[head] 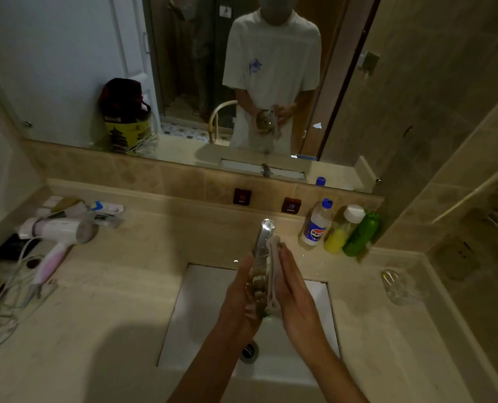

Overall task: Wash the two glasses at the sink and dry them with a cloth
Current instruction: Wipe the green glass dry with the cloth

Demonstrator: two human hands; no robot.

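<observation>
Over the white sink [201, 321] my left hand [237, 298] grips a clear glass [258, 286], fingers curled round its side. My right hand [295, 289] presses a white cloth [272, 274] flat against the glass, fingers straight. The chrome tap [265, 231] rises just behind the glass. A second clear glass [401, 286] lies on its side on the counter at the right. The mirror shows the glass and cloth held at waist height.
A hair dryer [58, 231] with tangled cord lies on the left counter among small toiletries. Three bottles [340, 228] stand at the back right by the wall. The drain [249, 350] sits under my wrists. Hot and cold knobs [242, 196] are on the backsplash.
</observation>
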